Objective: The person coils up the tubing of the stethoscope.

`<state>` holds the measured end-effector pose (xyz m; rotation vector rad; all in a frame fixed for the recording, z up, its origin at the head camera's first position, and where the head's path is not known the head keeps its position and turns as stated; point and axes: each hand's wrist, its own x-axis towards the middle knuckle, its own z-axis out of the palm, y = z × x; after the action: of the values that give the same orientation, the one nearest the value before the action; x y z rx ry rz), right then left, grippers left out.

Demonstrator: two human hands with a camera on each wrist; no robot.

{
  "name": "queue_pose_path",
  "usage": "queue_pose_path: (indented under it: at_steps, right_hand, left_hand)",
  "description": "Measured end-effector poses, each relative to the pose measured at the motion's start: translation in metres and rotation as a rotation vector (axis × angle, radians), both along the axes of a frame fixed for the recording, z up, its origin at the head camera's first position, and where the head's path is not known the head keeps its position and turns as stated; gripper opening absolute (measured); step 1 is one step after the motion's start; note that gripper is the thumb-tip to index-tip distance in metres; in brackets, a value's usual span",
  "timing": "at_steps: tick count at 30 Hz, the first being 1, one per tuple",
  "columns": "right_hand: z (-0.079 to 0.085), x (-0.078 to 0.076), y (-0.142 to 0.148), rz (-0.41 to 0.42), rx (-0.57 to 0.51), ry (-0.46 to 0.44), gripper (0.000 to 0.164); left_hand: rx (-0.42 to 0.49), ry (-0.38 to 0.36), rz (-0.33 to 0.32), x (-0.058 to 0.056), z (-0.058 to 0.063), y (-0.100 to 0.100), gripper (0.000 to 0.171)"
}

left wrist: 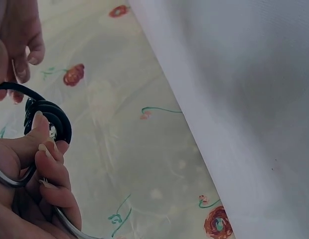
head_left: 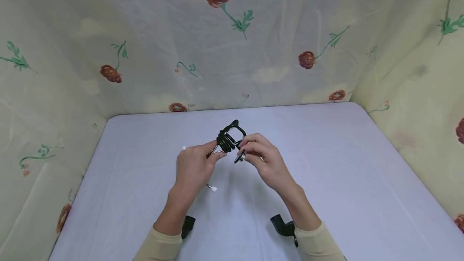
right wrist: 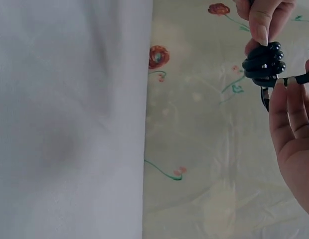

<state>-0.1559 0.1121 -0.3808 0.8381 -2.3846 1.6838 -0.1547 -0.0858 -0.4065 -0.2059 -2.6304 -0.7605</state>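
A stethoscope with black tubing (head_left: 226,142) is held above the table between both hands. Its tubing is wound in several tight turns around the metal ear tubes. My left hand (head_left: 193,166) grips the ear tubes just left of the coil, thumb and fingers pressing them. One white ear tip (head_left: 214,189) sticks out below that hand. With the fingertips, my right hand (head_left: 266,164) pinches the tubing's free end next to the round chest piece (head_left: 240,157). In the right wrist view, the fingers hold a short stretch of tubing leading away from the coil (right wrist: 264,64).
The table (head_left: 344,180) has a white cover. Flower-patterned curtains (head_left: 275,51) hang behind it and along both sides. A black device (head_left: 282,225) sits at the right wrist, and another black device (head_left: 188,226) at the left wrist.
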Motion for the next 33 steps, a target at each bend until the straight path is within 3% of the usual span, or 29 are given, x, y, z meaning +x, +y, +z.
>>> queue_pose_path:
  at_steps: [8, 15, 26, 33]
  right_hand:
    - [0.004, 0.003, -0.004, -0.054, -0.039, -0.01, 0.011]
    - [0.005, 0.003, -0.006, -0.122, -0.066, -0.07, 0.02]
    - [0.007, 0.007, -0.01, -0.209, -0.007, 0.048, 0.013]
    - [0.006, 0.007, -0.014, -0.255, -0.037, 0.069, 0.009]
  left_hand:
    - [-0.053, 0.028, -0.038, 0.001, -0.001, 0.007, 0.029]
    - [-0.069, 0.049, -0.016, 0.001, -0.001, 0.01, 0.025]
    - [-0.1, 0.093, -0.015, 0.002, 0.0, 0.009, 0.02]
    - [-0.108, 0.101, -0.016, 0.003, 0.0, 0.01, 0.021]
